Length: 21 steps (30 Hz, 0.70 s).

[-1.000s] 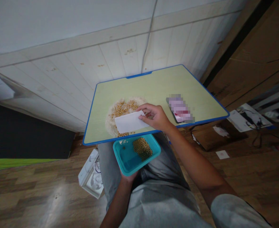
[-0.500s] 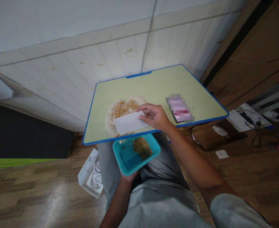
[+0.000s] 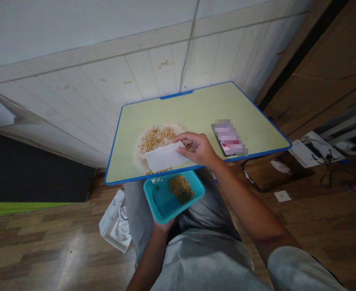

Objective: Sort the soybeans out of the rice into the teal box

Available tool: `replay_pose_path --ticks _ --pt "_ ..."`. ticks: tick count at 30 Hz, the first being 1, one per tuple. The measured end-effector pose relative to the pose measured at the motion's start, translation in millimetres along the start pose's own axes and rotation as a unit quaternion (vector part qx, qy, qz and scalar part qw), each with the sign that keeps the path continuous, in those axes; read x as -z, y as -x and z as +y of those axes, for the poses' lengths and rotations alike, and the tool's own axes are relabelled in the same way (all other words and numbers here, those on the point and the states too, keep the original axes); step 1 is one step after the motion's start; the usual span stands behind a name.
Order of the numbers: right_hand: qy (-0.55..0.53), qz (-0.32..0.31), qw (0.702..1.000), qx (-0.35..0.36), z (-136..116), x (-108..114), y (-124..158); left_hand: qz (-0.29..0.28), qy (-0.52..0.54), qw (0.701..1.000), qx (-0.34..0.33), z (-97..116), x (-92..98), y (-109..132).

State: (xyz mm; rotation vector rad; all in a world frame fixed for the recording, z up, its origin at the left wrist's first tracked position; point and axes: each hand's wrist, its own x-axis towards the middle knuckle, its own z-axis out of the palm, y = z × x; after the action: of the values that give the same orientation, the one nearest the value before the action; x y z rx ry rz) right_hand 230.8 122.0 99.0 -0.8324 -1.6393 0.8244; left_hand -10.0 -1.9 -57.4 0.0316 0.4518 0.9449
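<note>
My right hand (image 3: 197, 148) pinches a flat white rectangular card (image 3: 165, 157) with rounded corners, thumb below and fingers above. The card stands tilted over the near edge of the table, its front side close to the rim. Behind it, yellow soybeans (image 3: 153, 139) lie mixed into a patch of pale rice-like grains (image 3: 139, 157). A teal plastic container (image 3: 156, 213) sits just under the table edge, with a heap of beans (image 3: 181, 189) on its right side. My left hand (image 3: 164, 226) supports it from below, its fingers mostly hidden.
The small light-green table (image 3: 210, 103) has a blue rim and stands against a white panelled wall. A phone (image 3: 229, 139) lies on its right side. An open white box (image 3: 117, 222) is on the floor at left. Cardboard boxes (image 3: 323, 76) stand at right.
</note>
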Motion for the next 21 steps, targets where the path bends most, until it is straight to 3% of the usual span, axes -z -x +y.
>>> replay_pose_path --ticks 10,17,21 --pt "-0.001 -0.003 1.000 0.001 -1.8 0.5 -0.2 0.021 -0.006 1.000 -0.020 0.4 -21.4 2.7" --pt "-0.004 0.007 1.000 -0.003 -1.6 -0.1 -0.1 0.011 0.001 1.000 -0.015 0.2 -9.7 1.4" --pt "0.002 0.031 0.999 -0.015 2.8 -1.4 -0.3 -0.008 0.000 1.000 -0.005 0.3 -13.0 3.7"
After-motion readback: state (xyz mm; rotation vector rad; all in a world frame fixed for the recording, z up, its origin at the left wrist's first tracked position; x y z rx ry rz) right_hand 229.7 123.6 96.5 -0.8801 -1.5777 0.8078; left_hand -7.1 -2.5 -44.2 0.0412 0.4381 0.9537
